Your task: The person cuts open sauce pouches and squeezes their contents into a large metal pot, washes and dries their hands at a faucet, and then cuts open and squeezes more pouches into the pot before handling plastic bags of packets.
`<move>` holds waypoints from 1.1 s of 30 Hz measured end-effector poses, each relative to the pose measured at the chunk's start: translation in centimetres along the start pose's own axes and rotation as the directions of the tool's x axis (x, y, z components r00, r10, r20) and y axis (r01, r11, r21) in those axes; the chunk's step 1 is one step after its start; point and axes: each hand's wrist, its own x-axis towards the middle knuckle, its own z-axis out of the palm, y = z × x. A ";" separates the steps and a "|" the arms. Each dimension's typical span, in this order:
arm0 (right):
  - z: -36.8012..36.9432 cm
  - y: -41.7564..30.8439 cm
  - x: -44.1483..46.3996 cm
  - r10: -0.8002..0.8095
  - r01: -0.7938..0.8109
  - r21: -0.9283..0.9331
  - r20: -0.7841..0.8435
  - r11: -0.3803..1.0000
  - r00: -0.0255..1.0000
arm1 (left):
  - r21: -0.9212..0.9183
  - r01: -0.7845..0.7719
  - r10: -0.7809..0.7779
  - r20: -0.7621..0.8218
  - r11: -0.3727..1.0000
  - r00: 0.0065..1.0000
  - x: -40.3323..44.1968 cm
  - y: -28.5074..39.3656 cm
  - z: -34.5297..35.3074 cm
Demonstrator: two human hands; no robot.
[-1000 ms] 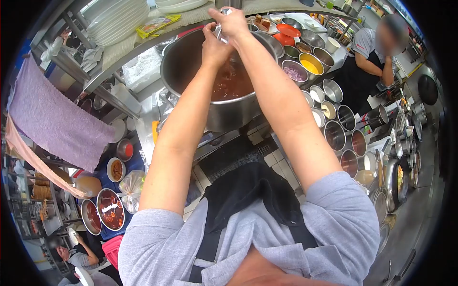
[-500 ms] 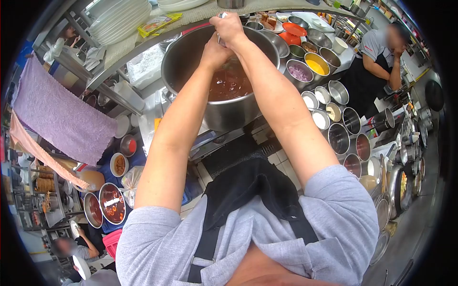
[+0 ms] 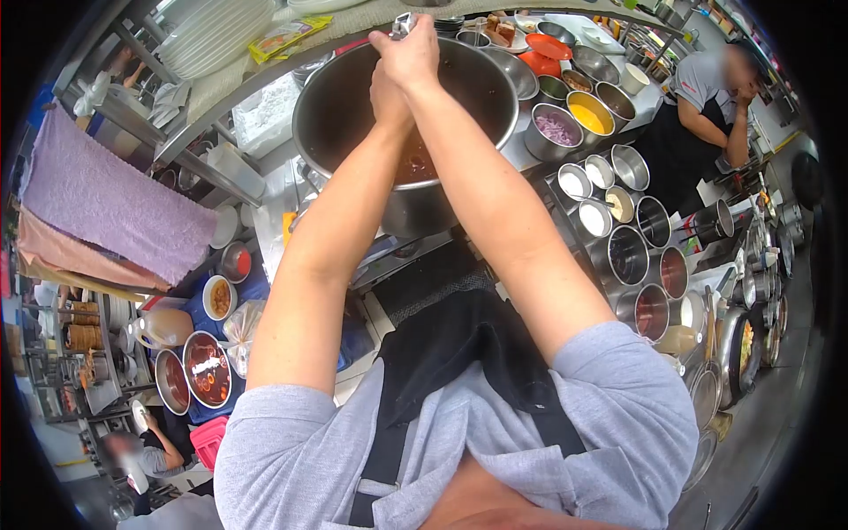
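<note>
A large metal stockpot with dark brown-red liquid in it stands in front of me. Both of my hands are over it, one above the other, closed round an upright metal-handled utensil. My right hand is the upper one, and the silver top of the handle sticks out above it. Just below, my left hand grips lower on the handle, partly covered by my right wrist. The utensil's lower end is hidden by my arms and the pot, so its kind does not show.
Right of the pot are metal containers of chopped purple onion and yellow liquid, with several smaller pots nearby. A person stands beyond. A shelf with stacked plates overhangs at left. Below it hangs a purple towel; round pots of red sauce stand lower left.
Both hands have moved slightly left and toward the far rim, with the handle between them. My forearms now cover more of the liquid.
</note>
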 end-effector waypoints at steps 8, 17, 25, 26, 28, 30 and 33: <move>3.1 1.4 2.8 -0.184 0.185 0.032 -0.038 0.982 0.982 | 0.040 -0.008 0.006 0.052 0.999 0.999 1.4 -1.8 0.0; 0.0 -0.4 2.1 -0.205 0.039 0.513 0.271 0.858 0.941 | 0.001 -0.136 0.135 0.050 0.991 0.989 2.2 -2.2 0.1; -1.6 -0.2 1.5 -0.246 -0.095 0.617 0.444 0.781 0.862 | -0.111 -0.216 0.226 0.094 0.970 0.970 2.5 -4.1 1.2; -1.8 -0.1 1.7 -0.245 -0.095 0.616 0.444 0.782 0.862 | -0.112 -0.215 0.226 0.094 0.970 0.970 2.5 -4.1 1.3; -2.1 0.0 1.9 -0.222 -0.045 0.493 0.470 0.869 0.854 | -0.073 -0.227 0.233 0.098 0.971 0.967 2.3 -4.0 1.2; -1.5 0.3 1.9 -0.251 -0.004 0.491 0.451 0.871 0.857 | -0.032 -0.234 0.236 0.131 0.972 0.963 2.2 -3.7 0.8; -1.3 0.3 1.7 -0.323 0.151 0.427 0.368 0.892 0.872 | 0.029 -0.259 0.254 0.122 0.965 0.959 2.3 -4.0 0.9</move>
